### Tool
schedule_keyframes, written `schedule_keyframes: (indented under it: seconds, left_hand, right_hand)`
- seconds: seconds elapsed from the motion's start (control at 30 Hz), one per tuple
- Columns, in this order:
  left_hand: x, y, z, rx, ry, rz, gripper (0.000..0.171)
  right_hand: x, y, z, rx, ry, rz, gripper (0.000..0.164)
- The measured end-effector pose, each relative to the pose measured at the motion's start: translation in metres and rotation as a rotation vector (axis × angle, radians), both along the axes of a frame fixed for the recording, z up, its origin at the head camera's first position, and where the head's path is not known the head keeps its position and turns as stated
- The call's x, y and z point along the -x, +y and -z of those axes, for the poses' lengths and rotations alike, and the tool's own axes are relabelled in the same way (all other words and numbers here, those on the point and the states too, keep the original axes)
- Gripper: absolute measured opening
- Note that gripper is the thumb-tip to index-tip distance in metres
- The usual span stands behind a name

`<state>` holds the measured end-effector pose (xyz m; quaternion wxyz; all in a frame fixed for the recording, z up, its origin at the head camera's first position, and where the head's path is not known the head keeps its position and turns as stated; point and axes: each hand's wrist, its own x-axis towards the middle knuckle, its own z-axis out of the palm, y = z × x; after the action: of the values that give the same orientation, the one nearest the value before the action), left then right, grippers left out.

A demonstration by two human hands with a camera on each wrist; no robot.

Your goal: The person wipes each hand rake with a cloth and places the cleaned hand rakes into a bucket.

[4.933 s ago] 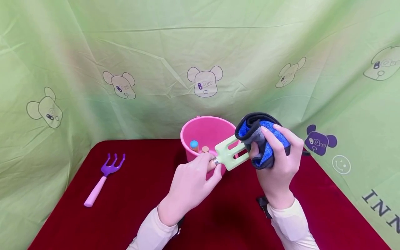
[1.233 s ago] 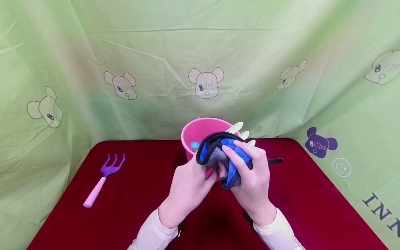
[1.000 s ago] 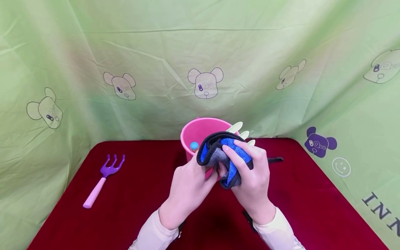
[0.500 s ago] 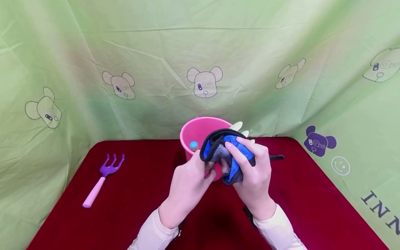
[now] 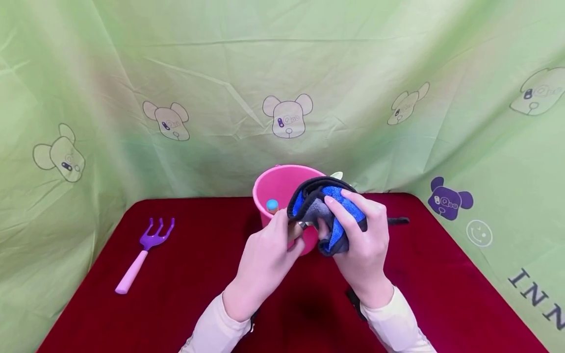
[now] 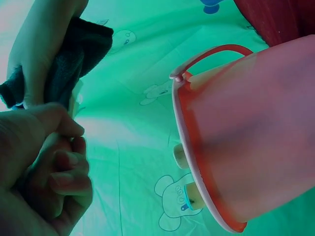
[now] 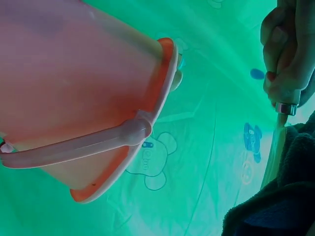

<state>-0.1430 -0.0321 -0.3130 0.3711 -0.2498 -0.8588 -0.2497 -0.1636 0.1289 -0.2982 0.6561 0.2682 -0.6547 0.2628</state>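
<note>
My left hand (image 5: 265, 260) grips the wooden handle of a hand fork (image 5: 337, 175), whose metal collar (image 7: 286, 109) shows in the right wrist view. Around the fork's light green head, my right hand (image 5: 368, 240) holds a crumpled blue and grey cloth (image 5: 346, 203) with black edging. One pale tine tip sticks out beyond the cloth; the rest of the head is hidden. Both hands are raised close together, overlapping the front of a pink bucket (image 5: 275, 184) in the head view.
Tool handles stand in the bucket, one with a blue end (image 5: 272, 205). A purple three-pronged cultivator (image 5: 152, 240) with a pink handle lies at left on the red-covered table (image 5: 198, 304). Right of my hands is a black strap (image 5: 398, 220). Green printed curtains (image 5: 220, 122) surround the table.
From wrapping the tine tips, the cloth went down towards the handle, covering the head. Within the last second my right hand has slid it slightly back up and right; fewer tines show.
</note>
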Motion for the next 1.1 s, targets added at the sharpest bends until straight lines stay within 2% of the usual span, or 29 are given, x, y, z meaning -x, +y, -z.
schedule_keyframes:
  seconds: [0.2, 0.47, 0.57, 0.73, 0.87, 0.97, 1.1]
  left_hand:
    - [0.002, 0.000, -0.002, 0.024, -0.064, -0.010, 0.038]
    - [0.005, -0.005, -0.007, 0.027, -0.147, 0.047, 0.029]
    - [0.007, -0.007, -0.009, 0.024, -0.114, 0.062, 0.026]
    - [0.010, -0.009, -0.010, -0.026, 0.020, 0.062, 0.029]
    - [0.017, -0.009, -0.010, -0.079, 0.121, 0.075, 0.025]
    - [0.026, -0.008, -0.011, -0.106, 0.120, 0.089, 0.028]
    - [0.042, -0.004, -0.016, -0.113, 0.039, 0.099, 0.037]
  right_hand:
    - [0.004, 0.003, -0.003, 0.048, -0.033, 0.037, 0.028]
    - [0.005, 0.014, -0.011, 0.171, -0.064, 0.089, 0.025]
    - [0.005, 0.016, -0.013, 0.200, -0.067, 0.102, 0.024]
    - [0.004, 0.017, -0.012, 0.207, -0.078, 0.100, 0.025]
    - [0.004, 0.018, -0.010, 0.185, -0.100, 0.089, 0.028]
    - [0.004, 0.018, -0.009, 0.180, -0.101, 0.085, 0.027]
    - [0.004, 0.018, -0.010, 0.183, -0.105, 0.082, 0.026]
